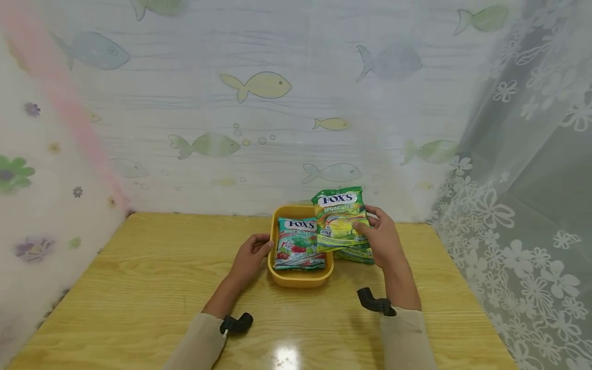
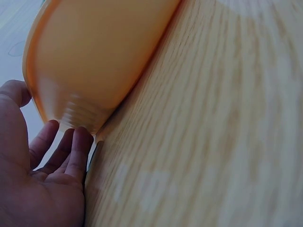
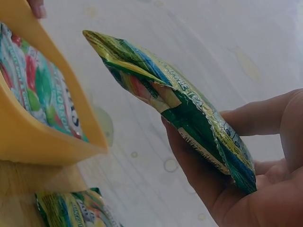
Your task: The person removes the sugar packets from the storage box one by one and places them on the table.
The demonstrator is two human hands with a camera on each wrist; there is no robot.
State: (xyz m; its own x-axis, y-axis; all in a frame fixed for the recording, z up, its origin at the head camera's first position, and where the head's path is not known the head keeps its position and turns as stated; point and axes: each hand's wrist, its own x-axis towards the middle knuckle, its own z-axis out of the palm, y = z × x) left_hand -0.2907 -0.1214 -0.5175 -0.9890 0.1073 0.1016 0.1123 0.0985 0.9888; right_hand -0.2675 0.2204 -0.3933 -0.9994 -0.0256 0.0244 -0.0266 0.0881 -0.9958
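A green bag of Fox's Spring Tea candy (image 1: 339,220) is gripped in my right hand (image 1: 380,236), thumb on its front and fingers behind. It is held raised over the right side of a yellow plastic tub (image 1: 300,281). In the right wrist view the candy bag (image 3: 189,118) shows edge-on, apart from the tub. My left hand (image 1: 252,254) holds the tub's left side, thumb at the rim and fingertips against the outer wall, as the left wrist view shows. Inside the tub lies a teal bag of Fox's Mint Blossom candy (image 1: 296,246), partly covered by the raised bag.
Another green-yellow candy bag (image 1: 356,254) lies on the wooden table (image 1: 162,277) just right of the tub, partly hidden by the held bag. A fish-patterned curtain (image 1: 287,154) hangs behind the table, and lace with white flowers (image 1: 522,257) borders the right side.
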